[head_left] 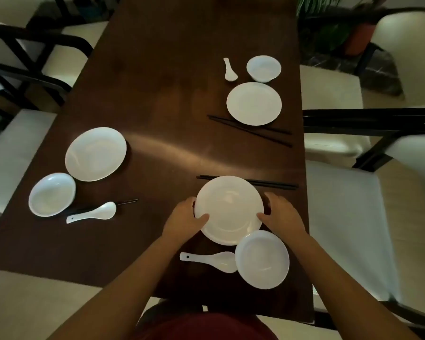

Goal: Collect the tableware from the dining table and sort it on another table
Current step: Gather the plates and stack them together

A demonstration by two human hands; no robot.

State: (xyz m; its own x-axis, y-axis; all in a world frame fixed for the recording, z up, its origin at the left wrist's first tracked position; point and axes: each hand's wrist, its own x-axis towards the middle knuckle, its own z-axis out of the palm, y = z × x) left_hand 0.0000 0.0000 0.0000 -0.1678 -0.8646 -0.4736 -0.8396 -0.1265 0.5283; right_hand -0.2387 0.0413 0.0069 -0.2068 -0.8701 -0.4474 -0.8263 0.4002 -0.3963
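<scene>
Tableware lay in three white settings on the dark tabletop (157,94), and every plate and bowl held nothing. The nearest plate (228,209) sat at the near right, gripped at its rim from both sides: the left hand (185,220) had its thumb hooked over the left edge with the fingers (193,201) curled behind, and the right hand (284,215) held the right edge the same way. Whether the plate had left the wood I could not tell. A pair of black chopsticks (275,185) lay just behind it, partly hidden. Touching its near edge stood a bowl (262,260), with a spoon (212,260) just to the left.

At the left sat a second plate (95,154), a second bowl (52,194) close by, and a second spoon (93,213) lying over thin chopsticks (127,202).

Farther off on the right were a third plate (254,103), a small bowl (263,68), a small spoon (229,69) and crossed chopsticks (253,131). Pale-cushioned chairs (349,229) stood around.
</scene>
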